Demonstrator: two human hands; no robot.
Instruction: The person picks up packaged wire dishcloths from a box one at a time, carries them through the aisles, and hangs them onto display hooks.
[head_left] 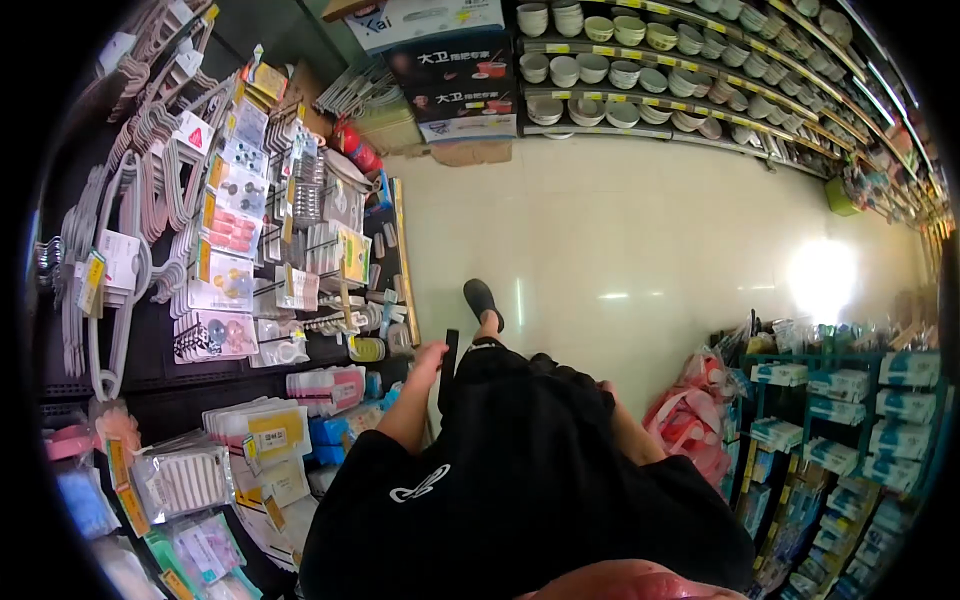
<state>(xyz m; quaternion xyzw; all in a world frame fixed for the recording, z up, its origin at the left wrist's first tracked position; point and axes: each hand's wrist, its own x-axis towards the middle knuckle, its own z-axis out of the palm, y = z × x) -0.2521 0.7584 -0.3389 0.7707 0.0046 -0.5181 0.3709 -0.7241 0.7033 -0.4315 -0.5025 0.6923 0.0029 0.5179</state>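
Left hand [432, 357] closed round a slim black object [449, 365], exact type unclear; so in hand, not set down. Right hand [607, 388] mostly hidden at the person's side, can't tell if grasping. No stock visibly being handled: hanging packs [232, 232] off left of left hand, pink bagged goods [690, 425] right of right hand, bowls [592, 68] well ahead of both. Further progress can't be judged.
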